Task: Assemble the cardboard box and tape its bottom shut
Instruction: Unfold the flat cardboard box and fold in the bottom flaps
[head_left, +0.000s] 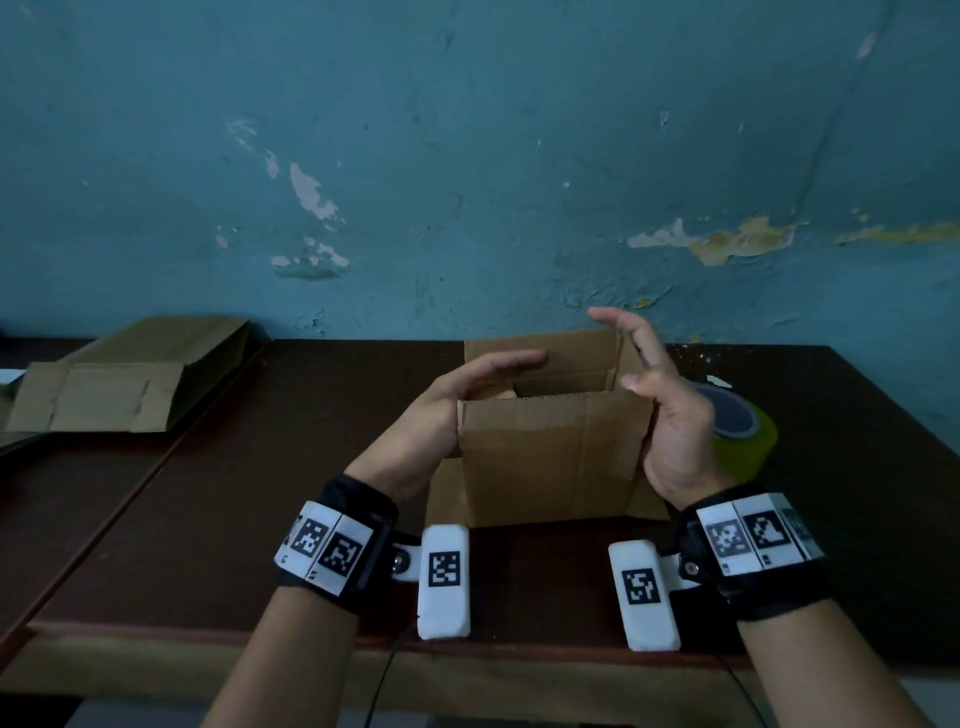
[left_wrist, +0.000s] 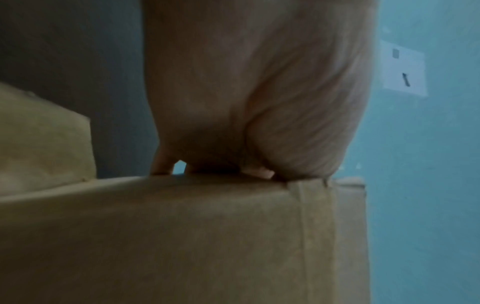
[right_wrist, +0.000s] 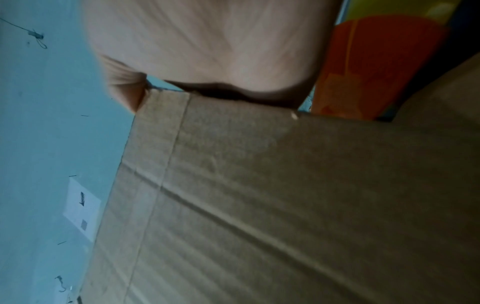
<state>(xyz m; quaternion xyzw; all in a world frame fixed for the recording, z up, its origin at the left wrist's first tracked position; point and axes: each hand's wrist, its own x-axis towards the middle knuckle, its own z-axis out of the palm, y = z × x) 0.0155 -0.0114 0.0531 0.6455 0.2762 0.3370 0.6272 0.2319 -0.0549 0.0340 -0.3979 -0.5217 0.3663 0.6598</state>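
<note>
Both hands' grip loose, fingers straight, flanking the open-topped cardboard box (head_left: 550, 457) on the table (head_left: 234, 493).

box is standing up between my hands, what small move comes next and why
Probably fold the top flaps inward, starting with a side one. The box stands squared up on the table with its upper end open. The left hand and right hand flank it with straight fingers, gripping nothing. The tape roll waits beside the right hand, untouched, so the flaps need closing first.
</note>
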